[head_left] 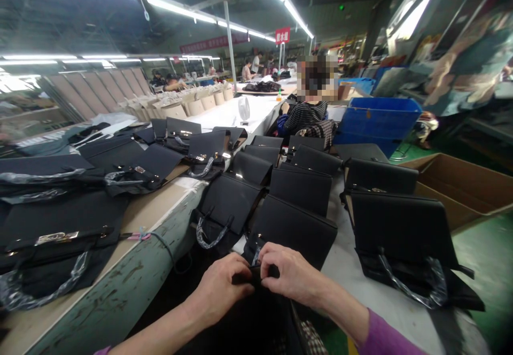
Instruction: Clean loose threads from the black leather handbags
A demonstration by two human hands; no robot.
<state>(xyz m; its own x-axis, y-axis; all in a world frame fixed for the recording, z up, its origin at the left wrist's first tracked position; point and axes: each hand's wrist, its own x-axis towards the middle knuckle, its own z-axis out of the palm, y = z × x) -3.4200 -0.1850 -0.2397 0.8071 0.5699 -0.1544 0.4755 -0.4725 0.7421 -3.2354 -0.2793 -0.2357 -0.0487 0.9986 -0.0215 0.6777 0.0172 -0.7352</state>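
Note:
Side by side at the lower middle, my left hand (226,280) and my right hand (286,272) both pinch the upper edge of a black handbag (248,317). The fingers of each hand are curled against the dark material, a short gap apart. Most of this bag lies in shadow below my wrists, so its details are hard to make out. Just beyond my fingertips stands another black bag (294,229), part of a group of similar bags. A bag with a plastic-wrapped handle (212,237) leans to the left of it.
More black bags (64,221) cover the left table, where pink-handled scissors (138,236) lie near the edge. At the right are a bag (401,232), an open cardboard box (465,184) and a blue bin (379,122). A co-worker in a striped top (306,114) sits ahead.

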